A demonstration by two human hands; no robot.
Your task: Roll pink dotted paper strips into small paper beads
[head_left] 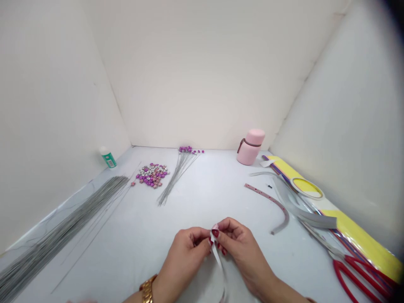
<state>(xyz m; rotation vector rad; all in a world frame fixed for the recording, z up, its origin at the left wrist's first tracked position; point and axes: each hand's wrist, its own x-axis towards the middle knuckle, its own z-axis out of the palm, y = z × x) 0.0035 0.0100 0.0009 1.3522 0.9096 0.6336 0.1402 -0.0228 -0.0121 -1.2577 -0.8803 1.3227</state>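
Near the front of the table, my left hand (pixel 193 248) and my right hand (pixel 235 244) meet, fingertips pinched together around a narrow paper strip (pixel 218 257). Its upper end is folded into a small pinkish-white piece between the thumbs and forefingers, while the long tail hangs down toward me. Both hands are closed on this strip. Beyond them lies a pile of small purple, pink and silver folded stars (pixel 153 174). Right of the pile is a bundle of thin wires tipped with purple stars (pixel 178 170).
Many bare grey wires (pixel 78 223) lie along the left, beside a green-and-white glue bottle (pixel 108 158). A pink flask (pixel 251 147) stands at the back. Rightward are a curved patterned strip (pixel 268 198), a tape roll (pixel 293 182), yellow paper packs (pixel 362 240) and red-handled scissors (pixel 356 269).
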